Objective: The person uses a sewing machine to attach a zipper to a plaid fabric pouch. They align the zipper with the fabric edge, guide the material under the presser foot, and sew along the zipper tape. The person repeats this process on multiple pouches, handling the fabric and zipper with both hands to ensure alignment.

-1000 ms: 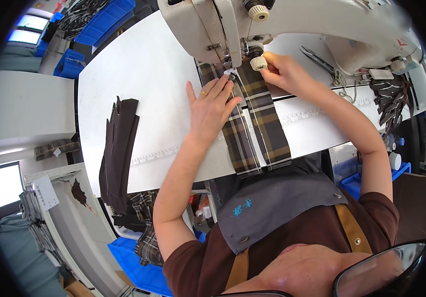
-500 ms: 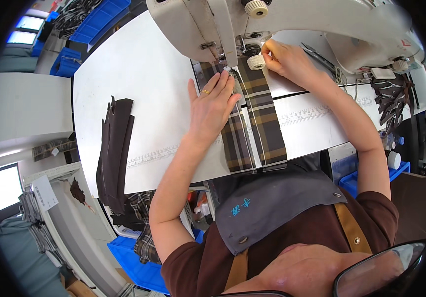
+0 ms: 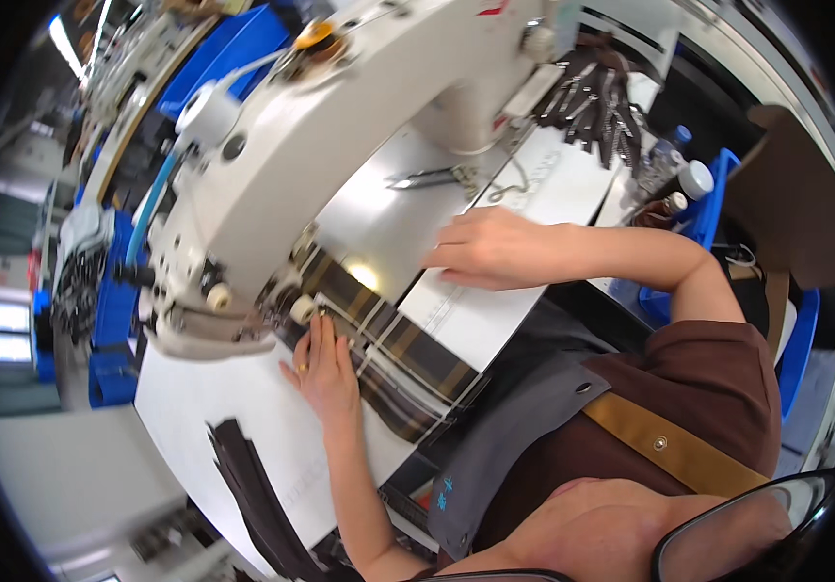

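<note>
Dark brown-and-tan plaid fabric (image 3: 427,354) lies under the head of a white sewing machine (image 3: 291,145), and its near end reaches the table's front edge. My left hand (image 3: 328,378) rests flat on the fabric's left part beside the needle area, fingers stretched out. The needle and presser foot are hidden by the machine head and blur. My right hand (image 3: 495,247) is over the table to the right of the fabric, apart from it. Its fingers are half bent, and nothing shows in them.
A stack of dark brown strips (image 3: 253,485) lies at the table's left. Tweezers (image 3: 422,180) rest on the metal bed. Behind my right hand hangs a bundle of dark strips (image 3: 592,97). Bottles (image 3: 674,184) stand near a blue bin (image 3: 718,209) at the right.
The view has swung to the right. My right hand has come away from the machine's knob and moved right, nearer to me. My left hand stays flat on the fabric.
</note>
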Demonstrator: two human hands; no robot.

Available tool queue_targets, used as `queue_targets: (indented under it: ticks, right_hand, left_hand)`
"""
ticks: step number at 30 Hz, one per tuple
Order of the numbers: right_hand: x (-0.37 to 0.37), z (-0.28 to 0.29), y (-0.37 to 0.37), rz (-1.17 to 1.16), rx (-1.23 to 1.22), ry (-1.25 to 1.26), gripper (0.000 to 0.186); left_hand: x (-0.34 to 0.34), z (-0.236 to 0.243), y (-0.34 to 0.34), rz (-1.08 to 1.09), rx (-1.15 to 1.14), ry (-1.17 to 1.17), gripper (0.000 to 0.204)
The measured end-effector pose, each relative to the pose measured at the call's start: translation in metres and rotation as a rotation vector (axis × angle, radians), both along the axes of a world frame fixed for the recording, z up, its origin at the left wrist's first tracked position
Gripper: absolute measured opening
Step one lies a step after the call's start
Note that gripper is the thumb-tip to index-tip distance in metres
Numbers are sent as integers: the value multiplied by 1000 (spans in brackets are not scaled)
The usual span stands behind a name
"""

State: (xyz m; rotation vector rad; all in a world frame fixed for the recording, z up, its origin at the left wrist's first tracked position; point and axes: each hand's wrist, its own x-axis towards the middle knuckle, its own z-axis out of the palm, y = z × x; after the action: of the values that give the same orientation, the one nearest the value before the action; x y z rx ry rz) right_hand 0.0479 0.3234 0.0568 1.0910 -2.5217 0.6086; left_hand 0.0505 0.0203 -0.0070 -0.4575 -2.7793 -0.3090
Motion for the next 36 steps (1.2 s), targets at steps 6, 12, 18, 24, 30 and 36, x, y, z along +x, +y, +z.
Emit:
queue_targets:
  ticks: [6, 12, 18, 24, 30, 36]
  right_hand:
    - [-6, 10, 209, -781, 373, 7, 26]
    - [-8, 4, 279, -888, 440, 87, 32]
    - [2, -45, 252, -580, -121, 93, 13]
    - [-5, -17, 253, -610, -129, 324, 13]
    - [-7, -27, 235, -413, -13, -16, 5]
    - [34, 50, 124, -55, 193, 44, 13]
  left_hand:
    - [-1, 4, 3, -27, 28, -3, 33]
    - [1, 7, 2, -31, 19, 5, 32]
    - [2, 8, 2, -32, 34, -9, 32]
    - [2, 11, 3, -42, 44, -7, 31]
    - [0, 13, 7, -52, 2, -3, 32]
    - [30, 60, 51, -365, 398, -184, 37]
